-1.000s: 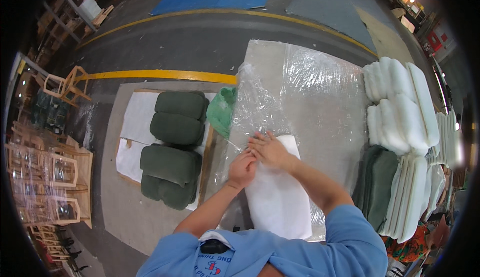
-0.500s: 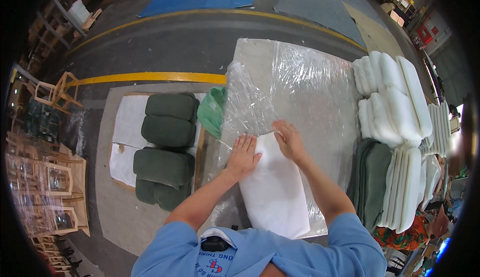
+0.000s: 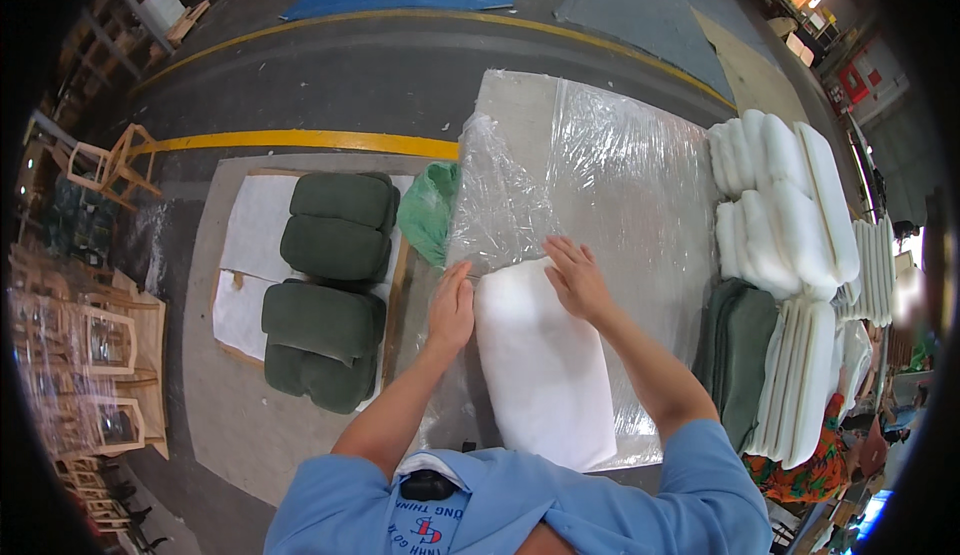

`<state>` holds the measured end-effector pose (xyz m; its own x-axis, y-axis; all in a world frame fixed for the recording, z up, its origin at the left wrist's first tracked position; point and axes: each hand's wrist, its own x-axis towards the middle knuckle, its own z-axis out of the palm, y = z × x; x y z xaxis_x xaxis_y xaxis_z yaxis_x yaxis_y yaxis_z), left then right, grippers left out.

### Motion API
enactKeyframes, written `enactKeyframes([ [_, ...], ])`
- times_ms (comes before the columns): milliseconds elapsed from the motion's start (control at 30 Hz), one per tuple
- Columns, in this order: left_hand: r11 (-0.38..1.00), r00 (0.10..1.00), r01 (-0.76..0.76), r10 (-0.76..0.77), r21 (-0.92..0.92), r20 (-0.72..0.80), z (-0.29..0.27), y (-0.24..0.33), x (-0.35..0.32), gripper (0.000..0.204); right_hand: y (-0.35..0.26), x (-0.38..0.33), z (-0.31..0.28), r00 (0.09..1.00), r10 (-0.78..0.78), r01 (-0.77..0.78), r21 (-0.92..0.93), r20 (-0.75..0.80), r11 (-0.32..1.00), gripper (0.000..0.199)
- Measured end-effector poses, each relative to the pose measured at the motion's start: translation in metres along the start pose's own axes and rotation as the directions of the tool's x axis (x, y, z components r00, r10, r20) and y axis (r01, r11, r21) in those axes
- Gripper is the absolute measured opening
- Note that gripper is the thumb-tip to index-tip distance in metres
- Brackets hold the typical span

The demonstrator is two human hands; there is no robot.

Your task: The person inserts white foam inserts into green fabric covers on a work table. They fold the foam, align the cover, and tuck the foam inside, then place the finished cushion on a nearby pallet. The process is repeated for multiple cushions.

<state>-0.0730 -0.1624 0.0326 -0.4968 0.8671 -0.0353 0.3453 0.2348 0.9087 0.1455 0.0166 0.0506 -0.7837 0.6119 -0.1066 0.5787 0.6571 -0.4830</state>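
Note:
A white rectangular cushion pad (image 3: 545,375) lies lengthwise before me on the plastic-covered table. Alongside its far left corner is my left hand (image 3: 452,310), set on edge with the fingers stretched out and close to each other. My right hand (image 3: 577,280) rests against the far right corner, its fingers extended and slightly apart. Neither hand grips anything. Crumpled clear plastic film (image 3: 500,190) lies just beyond the pad, and a green plastic bag (image 3: 430,210) bunches at the table's left edge.
Dark green cushions (image 3: 325,320) sit in two piles on a low white-topped surface (image 3: 260,220) at left. White pads (image 3: 785,195) and folded dark green covers (image 3: 738,350) are stacked along the table's right side. Wooden chair frames (image 3: 110,340) stand far left.
My left hand has slid left off the pad's top to its side and turned on edge. The right hand stays by the far right corner. The pad's far end looks fuller and wider.

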Motion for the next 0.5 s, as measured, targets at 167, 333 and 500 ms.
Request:
enactKeyframes([
  [167, 0.967, 0.999, -0.009, -0.003, 0.256, 0.044, 0.012, -0.012, 0.008, 0.056, -0.022, 0.005, 0.03, 0.988, -0.131, 0.148, -0.26, 0.079, 0.954, 0.052],
  [333, 0.915, 0.987, -0.103, 0.046, 0.389, 0.154, 0.026, -0.016, 0.011, 0.06, -0.039, -0.05, 0.029, 0.961, -0.2, 0.216, -0.068, 0.193, 0.974, 0.051],
  [500, 0.791, 0.897, -0.43, 0.319, 0.436, 0.307, 0.051, -0.001, -0.02, 0.059, -0.031, -0.094, 0.012, 0.976, 0.162, -0.073, 0.483, -0.144, 0.873, 0.033],
])
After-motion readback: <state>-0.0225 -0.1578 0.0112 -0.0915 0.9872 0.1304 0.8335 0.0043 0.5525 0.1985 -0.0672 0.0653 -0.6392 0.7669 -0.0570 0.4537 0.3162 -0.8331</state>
